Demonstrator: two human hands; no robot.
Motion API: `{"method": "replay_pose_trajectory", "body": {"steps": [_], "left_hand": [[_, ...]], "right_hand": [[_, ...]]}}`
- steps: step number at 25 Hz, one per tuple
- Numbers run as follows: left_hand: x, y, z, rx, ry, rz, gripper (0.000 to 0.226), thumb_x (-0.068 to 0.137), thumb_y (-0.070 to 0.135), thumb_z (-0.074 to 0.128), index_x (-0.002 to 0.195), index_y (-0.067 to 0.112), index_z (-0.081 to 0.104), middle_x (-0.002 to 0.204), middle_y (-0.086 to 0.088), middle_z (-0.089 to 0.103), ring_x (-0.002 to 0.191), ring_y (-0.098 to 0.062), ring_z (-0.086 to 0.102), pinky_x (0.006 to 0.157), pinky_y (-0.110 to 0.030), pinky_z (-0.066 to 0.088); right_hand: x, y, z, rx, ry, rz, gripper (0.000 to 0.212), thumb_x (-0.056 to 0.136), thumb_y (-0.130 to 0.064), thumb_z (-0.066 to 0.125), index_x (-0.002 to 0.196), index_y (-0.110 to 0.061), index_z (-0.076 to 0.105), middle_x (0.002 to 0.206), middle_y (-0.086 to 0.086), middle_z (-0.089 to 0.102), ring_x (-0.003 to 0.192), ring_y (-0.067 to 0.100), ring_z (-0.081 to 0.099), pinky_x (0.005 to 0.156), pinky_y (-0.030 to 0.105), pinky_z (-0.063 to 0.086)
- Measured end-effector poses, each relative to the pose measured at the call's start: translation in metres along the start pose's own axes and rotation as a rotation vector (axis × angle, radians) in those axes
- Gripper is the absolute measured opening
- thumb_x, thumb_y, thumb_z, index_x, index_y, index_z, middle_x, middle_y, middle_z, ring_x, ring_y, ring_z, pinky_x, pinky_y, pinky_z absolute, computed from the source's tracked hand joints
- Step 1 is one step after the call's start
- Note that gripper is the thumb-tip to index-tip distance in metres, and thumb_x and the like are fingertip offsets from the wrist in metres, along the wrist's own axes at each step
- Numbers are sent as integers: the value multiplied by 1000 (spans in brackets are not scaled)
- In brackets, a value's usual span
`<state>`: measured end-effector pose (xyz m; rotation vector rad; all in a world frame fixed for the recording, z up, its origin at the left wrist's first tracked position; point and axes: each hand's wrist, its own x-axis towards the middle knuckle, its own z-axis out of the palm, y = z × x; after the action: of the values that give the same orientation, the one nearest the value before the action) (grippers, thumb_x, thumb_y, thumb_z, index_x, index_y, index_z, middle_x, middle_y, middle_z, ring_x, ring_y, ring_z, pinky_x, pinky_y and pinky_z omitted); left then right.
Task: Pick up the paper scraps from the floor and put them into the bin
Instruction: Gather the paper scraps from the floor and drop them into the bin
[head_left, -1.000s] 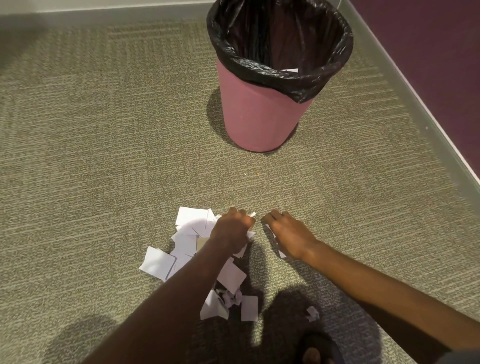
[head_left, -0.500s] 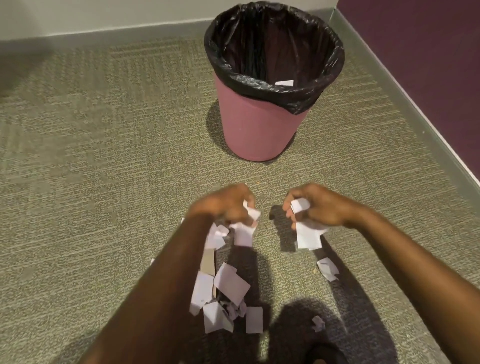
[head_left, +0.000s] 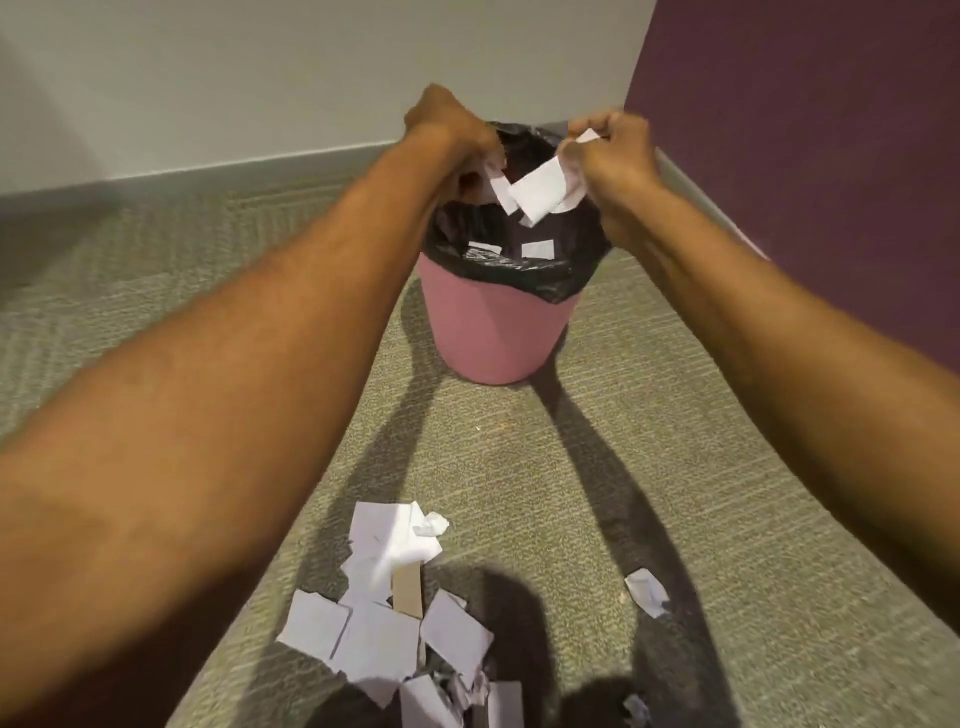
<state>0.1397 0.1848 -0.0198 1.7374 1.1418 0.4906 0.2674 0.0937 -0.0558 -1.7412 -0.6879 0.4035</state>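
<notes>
The pink bin (head_left: 496, 332) with a black liner stands on the carpet near the corner. Both my hands are held over its mouth. My left hand (head_left: 452, 135) is closed on white paper scraps that poke out below the fingers. My right hand (head_left: 610, 150) grips white paper scraps (head_left: 540, 195), which hang out over the opening. A few scraps (head_left: 537, 249) lie inside the liner. A pile of white scraps (head_left: 387, 613) stays on the carpet near me, and one loose scrap (head_left: 647, 592) lies to its right.
A grey-white wall (head_left: 260, 78) with a skirting board runs behind the bin. A purple wall (head_left: 805, 130) closes the right side. Grey-green carpet (head_left: 130, 291) spreads to the left. A brown cardboard strip (head_left: 407, 590) lies among the pile.
Both hands rose from the floor with handfuls of scraps and moved forward over the bin's mouth. The camera tilted up, so the pile now sits at the bottom of the view.
</notes>
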Motion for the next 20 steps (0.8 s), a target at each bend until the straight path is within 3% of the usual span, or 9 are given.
{"method": "replay_pose_trajectory", "body": {"steps": [1, 2, 6, 8, 10, 13, 16, 18, 20], "left_hand": [[4, -4, 6, -26, -8, -36, 28, 71, 7, 83, 87, -1, 62, 96, -18, 71, 70, -29, 71, 51, -36, 58], [5, -8, 10, -35, -17, -59, 31, 74, 16, 82, 89, 0, 60, 98, -18, 71, 71, -31, 71, 54, -40, 59], [-5, -19, 9, -50, -194, -92, 85, 65, 67, 70, 122, 6, 55, 119, -12, 63, 102, -40, 64, 85, -56, 54], [-13, -22, 6, -53, -230, -16, 70, 76, 68, 61, 118, 12, 59, 115, -6, 62, 106, -31, 59, 89, -49, 51], [-18, -29, 3, -62, -141, 94, 45, 89, 57, 56, 99, 14, 63, 90, -3, 62, 86, -24, 61, 72, -36, 53], [-45, -62, -5, -233, 183, 248, 41, 93, 41, 56, 84, 3, 68, 70, -7, 65, 57, -13, 59, 50, -22, 43], [-94, -149, 5, -145, 467, 62, 29, 90, 28, 55, 75, 4, 61, 62, -3, 55, 55, -13, 48, 55, -26, 37], [-132, -219, 23, 185, 386, -99, 21, 88, 30, 56, 87, 9, 59, 80, -7, 63, 73, -21, 57, 67, -32, 44], [-161, -273, 39, 487, 146, -258, 42, 87, 43, 59, 115, 12, 54, 116, -17, 57, 107, -37, 54, 89, -50, 47]], "right_hand": [[2, 7, 8, -60, -19, 23, 5, 91, -22, 59, 86, -21, 58, 88, 0, 65, 82, 15, 64, 67, 27, 53], [4, 13, 14, -92, -34, 50, 17, 97, -34, 51, 87, -22, 57, 89, 0, 65, 86, 17, 64, 70, 30, 53], [-4, 17, 10, 23, -125, 149, 49, 103, -50, 24, 96, -17, 60, 99, 6, 66, 94, 19, 66, 80, 34, 55], [-9, 14, 4, 46, -109, 101, 53, 104, -49, 23, 108, -13, 62, 107, 7, 66, 97, 16, 65, 88, 32, 55], [-24, 8, -6, 86, -64, 1, 47, 105, -43, 27, 109, -10, 60, 105, 6, 65, 91, 13, 65, 81, 26, 56], [-65, 10, -32, 110, -67, -122, 24, 102, -25, 45, 100, -7, 60, 89, 10, 66, 70, 17, 67, 61, 26, 54], [-121, 57, -62, -236, -376, -24, 14, 95, -13, 57, 88, -4, 65, 78, 10, 70, 58, 15, 65, 52, 26, 50], [-161, 117, -74, -697, -708, 153, 15, 91, -22, 64, 87, -7, 67, 86, 9, 71, 70, 16, 68, 61, 32, 52], [-197, 169, -81, -1135, -954, 302, 25, 85, -30, 69, 90, -6, 65, 102, 13, 71, 89, 26, 68, 71, 34, 54]]}}
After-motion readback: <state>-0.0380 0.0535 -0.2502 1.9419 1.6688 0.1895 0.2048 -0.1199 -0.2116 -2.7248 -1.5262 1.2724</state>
